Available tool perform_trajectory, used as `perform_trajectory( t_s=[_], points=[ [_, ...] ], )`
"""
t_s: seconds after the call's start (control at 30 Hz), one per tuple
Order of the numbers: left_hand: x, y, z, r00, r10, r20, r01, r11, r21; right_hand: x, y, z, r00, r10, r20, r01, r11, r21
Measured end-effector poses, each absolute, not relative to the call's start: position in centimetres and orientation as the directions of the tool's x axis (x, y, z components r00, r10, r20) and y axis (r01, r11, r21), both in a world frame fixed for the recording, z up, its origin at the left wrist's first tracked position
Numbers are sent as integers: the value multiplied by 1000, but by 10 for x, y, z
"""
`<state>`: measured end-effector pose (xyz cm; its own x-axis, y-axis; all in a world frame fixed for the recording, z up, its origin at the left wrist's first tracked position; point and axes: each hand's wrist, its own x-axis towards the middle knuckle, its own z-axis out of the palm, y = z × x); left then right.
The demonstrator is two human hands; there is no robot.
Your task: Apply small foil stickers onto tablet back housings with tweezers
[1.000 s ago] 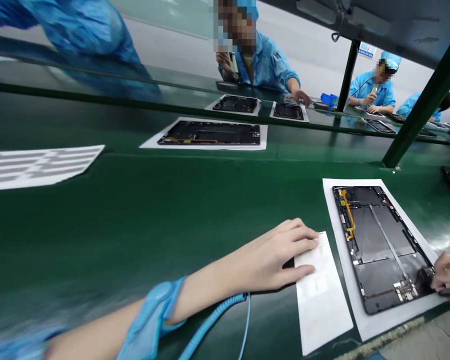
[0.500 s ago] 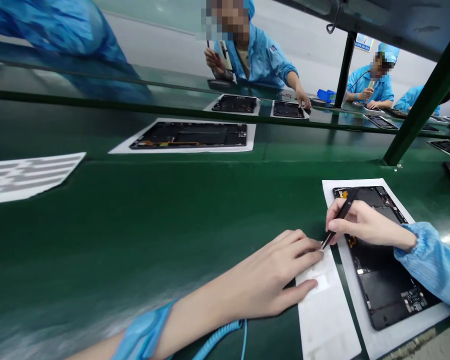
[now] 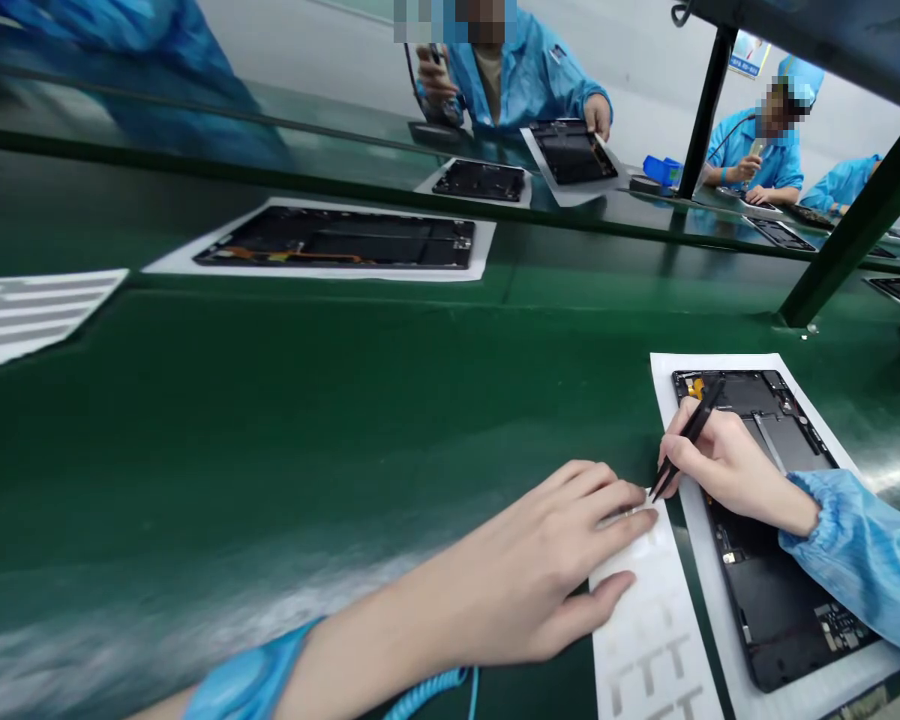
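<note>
My left hand (image 3: 562, 560) lies flat with fingers spread on the upper end of a white label sheet (image 3: 649, 640), which carries grey printed shapes. My right hand (image 3: 727, 465) holds black tweezers (image 3: 690, 440), their tips at the sheet's top edge beside my left fingertips. That hand sits over the upper part of an opened tablet housing (image 3: 776, 560), which lies on a white paper sheet (image 3: 720, 400) and shows dark panels and a small circuit board. My right sleeve hides part of the housing.
A green conveyor belt (image 3: 270, 400) runs across the view, with a white sheet of grey strips (image 3: 30, 310) at far left. More tablet housings on white paper (image 3: 337, 240) lie farther along. Co-workers in blue (image 3: 525, 80) sit opposite, beyond a dark green post (image 3: 855, 225).
My right hand has swung from the housing's lower right corner to the label sheet's top edge with the tweezers. More of the sheet's grey print shows. A co-worker opposite has lifted a tablet housing.
</note>
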<state>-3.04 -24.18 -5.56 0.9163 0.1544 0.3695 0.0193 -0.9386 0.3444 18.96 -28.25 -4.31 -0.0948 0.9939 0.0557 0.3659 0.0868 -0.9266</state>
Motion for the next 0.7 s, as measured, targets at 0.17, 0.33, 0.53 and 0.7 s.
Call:
perform_trajectory(
  t_s=[0.17, 0.33, 0.53, 0.7],
  points=[
    [-29, -243, -55, 912, 150, 381, 17, -944, 331, 191, -279, -39, -107, 994, 17, 356, 55, -933],
    [-29, -243, -55, 913, 139, 384, 14, -950, 311, 192, -276, -40, -114, 993, -38, 341, 3, -940],
    [-27, -242, -53, 922, 123, 368, 17, -960, 280, 190, -276, -36, -129, 989, -76, 326, -30, -945],
    [-26, -243, -51, 930, 108, 353, 25, -972, 234, 189, -276, -34, -147, 986, -79, 307, -30, -951]
  ],
)
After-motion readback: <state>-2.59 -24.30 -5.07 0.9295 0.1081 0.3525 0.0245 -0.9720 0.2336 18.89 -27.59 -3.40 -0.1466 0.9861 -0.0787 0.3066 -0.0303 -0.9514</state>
